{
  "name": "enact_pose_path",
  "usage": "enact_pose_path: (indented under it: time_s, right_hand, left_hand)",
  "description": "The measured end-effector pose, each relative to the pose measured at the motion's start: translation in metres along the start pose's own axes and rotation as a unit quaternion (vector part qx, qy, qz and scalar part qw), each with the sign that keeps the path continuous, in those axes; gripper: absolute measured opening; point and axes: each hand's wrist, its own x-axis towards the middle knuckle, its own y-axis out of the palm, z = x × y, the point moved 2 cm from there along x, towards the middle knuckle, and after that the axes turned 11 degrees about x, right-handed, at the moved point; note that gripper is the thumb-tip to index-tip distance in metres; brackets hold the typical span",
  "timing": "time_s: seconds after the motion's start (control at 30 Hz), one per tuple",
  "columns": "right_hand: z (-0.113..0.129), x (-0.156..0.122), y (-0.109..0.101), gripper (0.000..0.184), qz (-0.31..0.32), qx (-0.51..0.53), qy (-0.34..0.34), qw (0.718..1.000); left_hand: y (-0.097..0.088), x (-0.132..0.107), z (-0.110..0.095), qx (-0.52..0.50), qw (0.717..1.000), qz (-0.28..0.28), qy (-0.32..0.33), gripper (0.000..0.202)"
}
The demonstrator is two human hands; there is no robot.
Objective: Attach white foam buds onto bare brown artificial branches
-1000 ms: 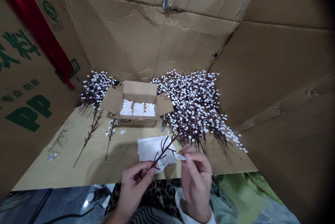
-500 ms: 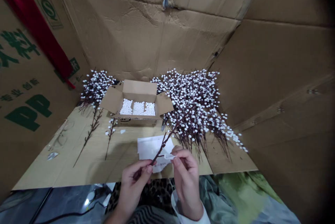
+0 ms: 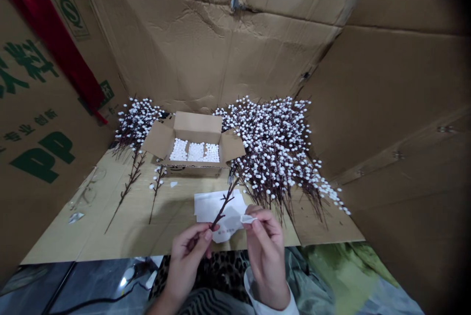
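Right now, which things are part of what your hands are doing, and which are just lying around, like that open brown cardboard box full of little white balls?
Being used:
left hand, gripping a thin dark brown twig
right hand, pinching a small white scrap

Just lying about:
white paper sheet
heap of dark twigs with white buds
open brown cardboard box of white balls
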Motion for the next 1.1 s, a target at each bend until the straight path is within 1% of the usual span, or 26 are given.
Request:
enact_pose_path:
  time_s: [0.07,0.1,0.13,0.2,0.27,0.37,0.5,0.57,0.63,0.67,0.73,0.77,0.8,0.83,0.87,0.9,0.93,0.97,1.0,1.03,1.07,1.1]
  right_hand:
    - [-0.006,0.005,-0.013,0.016,-0.018,-0.065,-0.004,0.998]
    - [-0.011,0.008,-0.021,0.017,-0.019,-0.123,-0.013,0.992]
    - [-0.016,0.011,-0.029,0.018,-0.011,-0.19,-0.024,0.981]
    - [-0.027,0.018,-0.043,0.021,0.014,-0.319,-0.058,0.946]
    - [-0.038,0.022,-0.055,0.02,0.029,-0.381,-0.08,0.921]
    - [-0.051,0.023,-0.063,0.017,0.043,-0.411,-0.103,0.905]
    - [-0.063,0.02,-0.068,0.016,0.045,-0.437,-0.141,0.887]
    - [-0.064,0.019,-0.069,0.014,0.041,-0.444,-0.153,0.882]
    - [-0.057,0.018,-0.067,0.014,0.037,-0.452,-0.168,0.876]
    - [-0.051,0.018,-0.064,0.014,0.034,-0.453,-0.181,0.873]
    - [-0.03,0.021,-0.052,0.016,0.023,-0.443,-0.214,0.87]
    - [-0.016,0.025,-0.043,0.016,0.013,-0.425,-0.236,0.874]
    - [-0.001,0.03,-0.033,0.017,0.011,-0.402,-0.241,0.883]
    - [0.015,0.038,-0.023,0.014,0.008,-0.362,-0.247,0.899]
    - [0.029,0.049,-0.011,0.011,0.029,-0.309,-0.227,0.923]
    - [0.042,0.063,0.002,0.011,0.055,-0.24,-0.188,0.951]
    - [0.052,0.078,0.016,0.016,0.092,-0.175,-0.133,0.971]
    - [0.059,0.095,0.031,0.023,0.145,-0.133,-0.081,0.977]
    - [0.063,0.113,0.047,0.026,0.185,-0.113,-0.065,0.974]
    - [0.065,0.132,0.062,0.023,0.202,-0.122,-0.08,0.969]
    - [0.063,0.149,0.078,0.019,0.22,-0.161,-0.121,0.955]
    - [0.056,0.166,0.093,0.016,0.239,-0.232,-0.171,0.927]
  left_hand:
    - [0.001,0.0,-0.001,-0.014,1.0,-0.001,-0.026,0.036]
    - [0.002,0.0,-0.003,-0.02,0.999,-0.002,-0.038,0.038]
    - [0.003,0.0,-0.004,-0.024,0.999,-0.002,-0.049,0.041]
    - [0.004,0.0,-0.007,-0.032,0.997,-0.002,-0.065,0.044]
    - [0.005,0.0,-0.009,-0.037,0.996,-0.004,-0.076,0.047]
    - [0.007,0.001,-0.01,-0.045,0.996,-0.009,-0.082,0.049]
    - [0.007,0.002,-0.01,-0.054,0.995,-0.035,-0.08,0.051]
    - [0.007,0.002,-0.01,-0.05,0.995,-0.042,-0.075,0.054]
    - [0.006,0.003,-0.01,-0.044,0.996,-0.038,-0.07,0.057]
    - [0.005,0.004,-0.01,-0.04,0.996,-0.029,-0.071,0.057]
    - [0.005,0.006,-0.011,-0.032,0.997,0.002,-0.073,0.055]
    - [0.005,0.007,-0.011,-0.029,0.997,0.023,-0.072,0.052]
    - [0.004,0.008,-0.012,-0.03,0.996,0.045,-0.071,0.049]
    - [0.004,0.009,-0.013,-0.035,0.995,0.063,-0.07,0.046]
    - [0.004,0.01,-0.013,-0.046,0.994,0.075,-0.069,0.044]
    - [0.003,0.011,-0.013,-0.06,0.992,0.081,-0.07,0.043]
    - [0.001,0.012,-0.013,-0.074,0.992,0.077,-0.071,0.042]
    - [-0.001,0.013,-0.013,-0.087,0.992,0.062,-0.072,0.042]
    - [-0.004,0.014,-0.013,-0.096,0.992,0.039,-0.073,0.042]
    - [-0.008,0.015,-0.012,-0.103,0.992,0.01,-0.073,0.042]
    - [-0.012,0.015,-0.012,-0.106,0.991,-0.024,-0.074,0.042]
    - [-0.016,0.016,-0.012,-0.107,0.99,-0.056,-0.076,0.043]
